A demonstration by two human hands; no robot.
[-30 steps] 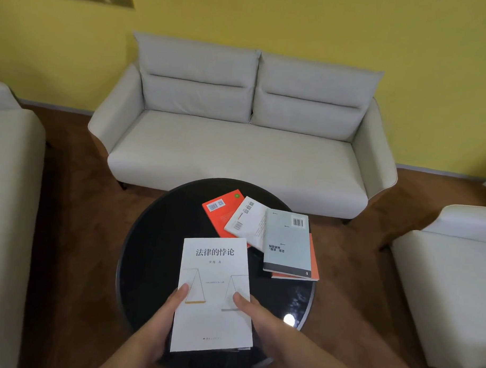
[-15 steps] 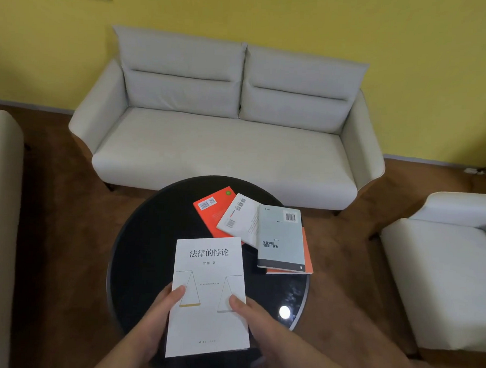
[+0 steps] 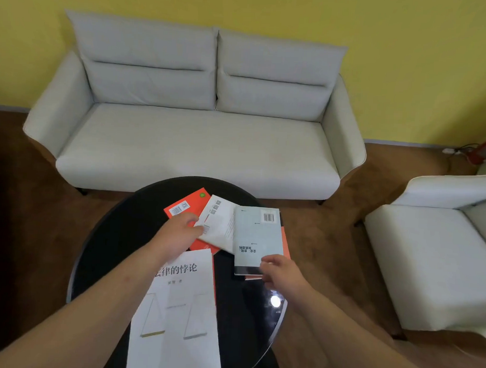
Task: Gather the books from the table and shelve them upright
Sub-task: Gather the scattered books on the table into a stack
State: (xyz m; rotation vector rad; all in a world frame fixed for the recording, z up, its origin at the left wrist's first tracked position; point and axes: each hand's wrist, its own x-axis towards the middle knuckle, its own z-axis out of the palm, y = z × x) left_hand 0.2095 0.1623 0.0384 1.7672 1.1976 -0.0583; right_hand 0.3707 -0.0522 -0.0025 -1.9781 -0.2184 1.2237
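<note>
Several books lie on a round black table [image 3: 116,234]. A large white book [image 3: 179,313] with black title characters lies flat at the near side, untouched. Beyond it an orange book [image 3: 186,205], a smaller white book [image 3: 221,224] and a pale blue book [image 3: 258,234] overlap in a loose pile. My left hand [image 3: 179,231] reaches over the orange book and its fingers touch the left edge of the smaller white book. My right hand [image 3: 278,270] pinches the near right corner of the pale blue book. Another orange book [image 3: 285,240] peeks out under the blue one.
A pale grey two-seat sofa [image 3: 204,144] stands behind the table against a yellow wall. A matching armchair [image 3: 432,253] is at the right. Brown floor surrounds the table. A red object with a cable [image 3: 482,151] sits at the far right by the wall.
Both hands let go of the large white book, which stays flat on the table, and moved forward to the pile: left to the smaller white book, right to the pale blue one.
</note>
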